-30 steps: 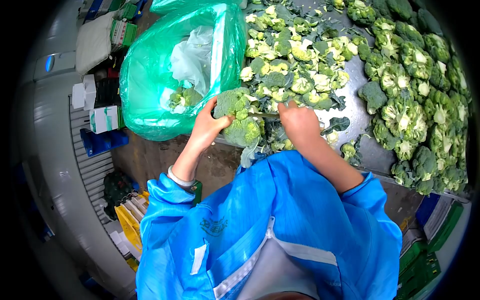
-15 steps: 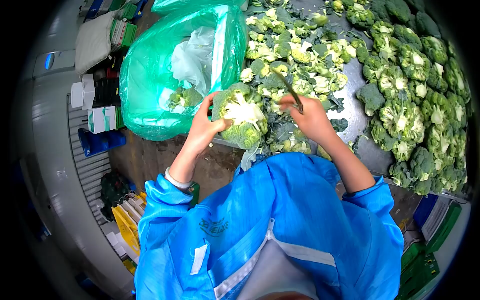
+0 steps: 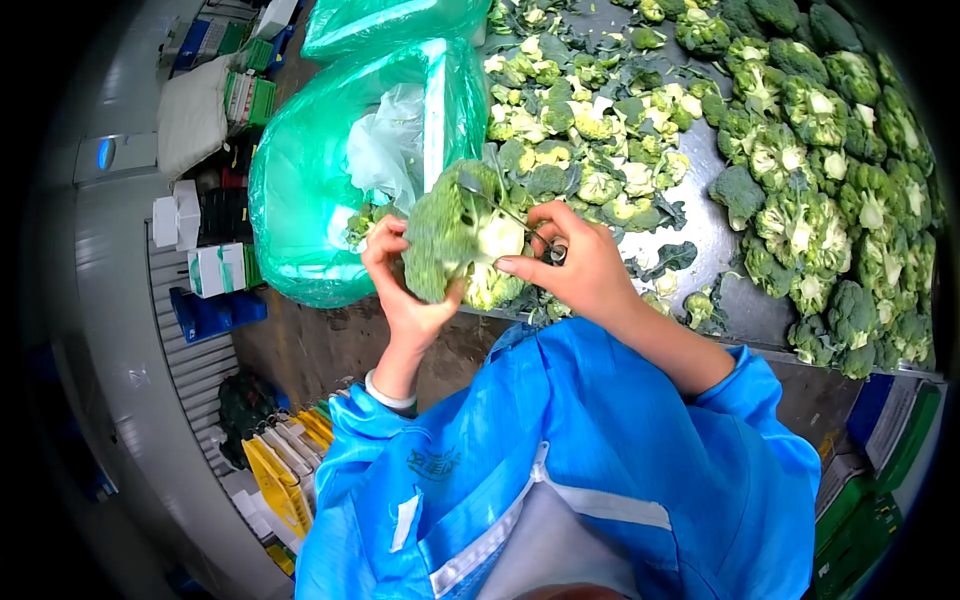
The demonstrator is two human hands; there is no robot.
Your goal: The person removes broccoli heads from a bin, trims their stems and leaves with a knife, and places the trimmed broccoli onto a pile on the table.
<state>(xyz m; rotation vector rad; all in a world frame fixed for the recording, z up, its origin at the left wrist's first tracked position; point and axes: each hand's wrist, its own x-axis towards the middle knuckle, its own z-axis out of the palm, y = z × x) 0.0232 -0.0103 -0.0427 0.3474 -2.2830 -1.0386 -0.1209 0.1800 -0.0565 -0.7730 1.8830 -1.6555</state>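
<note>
Broccoli head (image 3: pixel 440 245) clasped in left hand (image 3: pixel 408 300), stem (image 3: pixel 503 239) toward right hand (image 3: pixel 582 262) pinching knife (image 3: pixel 552 250)

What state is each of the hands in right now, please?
Left hand: holding a broccoli head.
Right hand: closed on a thin knife, close to the broccoli's stem.

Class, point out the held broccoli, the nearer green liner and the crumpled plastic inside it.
Held broccoli (image 3: pixel 438 235): head view, on its florets.
Nearer green liner (image 3: pixel 298 185): head view, left side.
Crumpled plastic (image 3: pixel 386 140): head view, middle.
</note>
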